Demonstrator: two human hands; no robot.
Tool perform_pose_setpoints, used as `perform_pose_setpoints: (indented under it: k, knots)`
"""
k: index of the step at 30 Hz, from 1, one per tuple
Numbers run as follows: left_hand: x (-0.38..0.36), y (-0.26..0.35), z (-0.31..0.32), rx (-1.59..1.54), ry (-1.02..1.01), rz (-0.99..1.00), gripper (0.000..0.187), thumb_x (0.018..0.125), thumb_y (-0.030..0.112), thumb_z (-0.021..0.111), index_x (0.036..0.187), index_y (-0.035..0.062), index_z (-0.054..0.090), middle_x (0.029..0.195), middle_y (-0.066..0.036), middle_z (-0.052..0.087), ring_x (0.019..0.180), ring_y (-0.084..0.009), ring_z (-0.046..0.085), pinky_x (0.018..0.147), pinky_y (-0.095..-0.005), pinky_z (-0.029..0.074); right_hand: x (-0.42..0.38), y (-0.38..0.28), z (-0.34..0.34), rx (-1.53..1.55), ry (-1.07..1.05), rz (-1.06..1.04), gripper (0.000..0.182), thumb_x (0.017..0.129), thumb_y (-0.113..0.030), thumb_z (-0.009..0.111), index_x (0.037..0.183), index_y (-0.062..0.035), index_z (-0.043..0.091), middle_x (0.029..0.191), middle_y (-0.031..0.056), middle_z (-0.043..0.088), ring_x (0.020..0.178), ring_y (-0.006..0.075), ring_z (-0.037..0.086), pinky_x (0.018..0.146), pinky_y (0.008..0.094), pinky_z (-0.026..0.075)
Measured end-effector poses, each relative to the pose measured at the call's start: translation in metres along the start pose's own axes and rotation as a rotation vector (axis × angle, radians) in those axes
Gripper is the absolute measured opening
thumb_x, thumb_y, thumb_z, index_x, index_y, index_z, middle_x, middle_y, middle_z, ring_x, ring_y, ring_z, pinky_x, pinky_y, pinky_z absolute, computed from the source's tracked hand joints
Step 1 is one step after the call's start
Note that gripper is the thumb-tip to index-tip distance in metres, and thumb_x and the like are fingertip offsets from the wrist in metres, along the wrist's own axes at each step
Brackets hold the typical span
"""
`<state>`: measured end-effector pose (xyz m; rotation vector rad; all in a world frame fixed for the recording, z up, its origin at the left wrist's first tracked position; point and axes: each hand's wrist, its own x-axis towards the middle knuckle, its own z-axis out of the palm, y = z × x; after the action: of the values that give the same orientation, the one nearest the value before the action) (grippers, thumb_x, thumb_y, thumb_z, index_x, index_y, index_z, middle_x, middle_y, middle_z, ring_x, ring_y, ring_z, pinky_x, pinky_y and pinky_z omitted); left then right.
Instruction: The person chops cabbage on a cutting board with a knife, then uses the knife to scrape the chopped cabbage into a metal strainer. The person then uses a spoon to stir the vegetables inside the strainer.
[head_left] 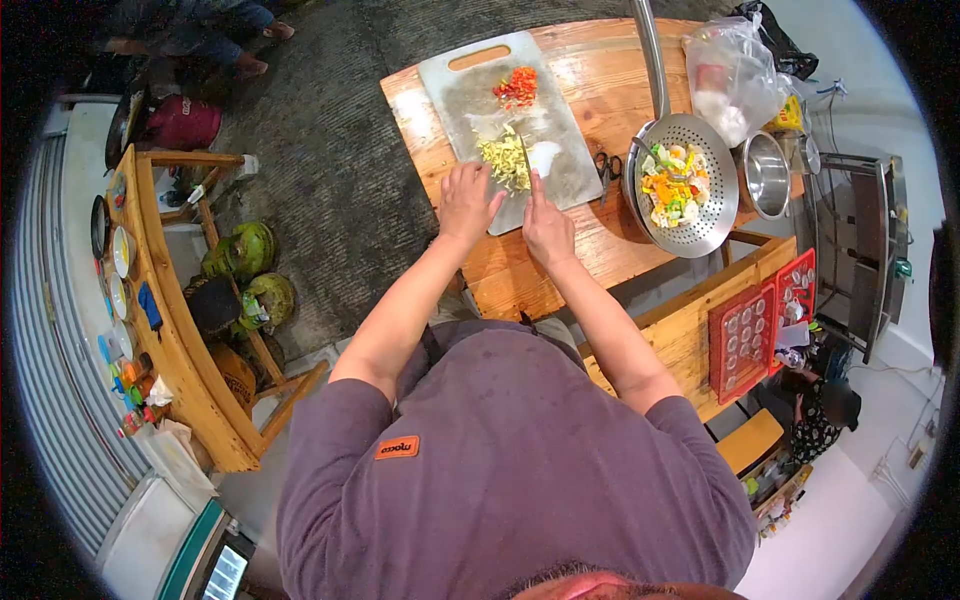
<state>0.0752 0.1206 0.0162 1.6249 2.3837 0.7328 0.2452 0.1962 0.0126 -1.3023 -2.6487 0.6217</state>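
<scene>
A white cutting board (455,90) lies on the wooden table, its handle slot at the far end. On it sit a heap of chopped pale-green vegetable (500,152) and, farther off, a small pile of chopped red pieces (517,88). My right hand (549,228) is closed round the handle of a knife (525,153), whose blade stands along the right side of the pale-green heap. My left hand (468,205) rests at the heap's near left edge, thumb spread from the fingers, holding nothing I can see.
Black scissors (606,165) lie right of the board. Beyond them a perforated metal strainer (700,238) holds mixed cut vegetables, its long handle pointing away. A steel bowl (768,180) and a plastic bag (735,80) stand farther right. Red trays (735,350) sit on a lower bench.
</scene>
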Motion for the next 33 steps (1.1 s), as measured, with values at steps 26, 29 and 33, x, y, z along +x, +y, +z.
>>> perform_pose_setpoints:
  k: [26, 29, 33]
  knots:
    - [0.054, 0.007, 0.028, 0.185, -0.1, 0.132, 0.045, 0.088, 0.037, 0.076, 0.13, 0.0198, 0.072, 0.127, -0.005, 0.065, 0.123, -0.0273, 0.054, 0.101, -0.0458, 0.04, 0.005, 0.018, 0.02, -0.114, -0.196, 0.16, 0.072, 0.108, -0.025, 0.05, 0.17, -0.0178, 0.014, 0.076, 0.0192, 0.071, 0.061, 0.0402, 0.067, 0.055, 0.0525, 0.054]
    - [0.061, 0.01, 0.027, 0.19, -0.13, 0.116, 0.047, 0.089, 0.036, 0.076, 0.132, 0.0197, 0.071, 0.132, -0.005, 0.064, 0.125, -0.0277, 0.054, 0.103, -0.0461, 0.039, 0.008, 0.02, 0.013, -0.134, -0.183, 0.155, 0.071, 0.108, -0.028, 0.048, 0.17, -0.0246, 0.014, 0.079, 0.0193, 0.072, 0.064, 0.0397, 0.07, 0.057, 0.0549, 0.055]
    - [0.056, 0.01, 0.027, 0.179, -0.118, 0.131, 0.05, 0.088, 0.036, 0.076, 0.134, 0.0168, 0.07, 0.138, -0.007, 0.062, 0.127, -0.0292, 0.053, 0.105, -0.047, 0.039, 0.006, 0.02, -0.002, -0.059, -0.122, 0.089, 0.064, 0.109, -0.029, 0.049, 0.167, -0.0201, 0.025, 0.087, 0.0193, 0.074, 0.067, 0.0409, 0.07, 0.059, 0.0523, 0.056]
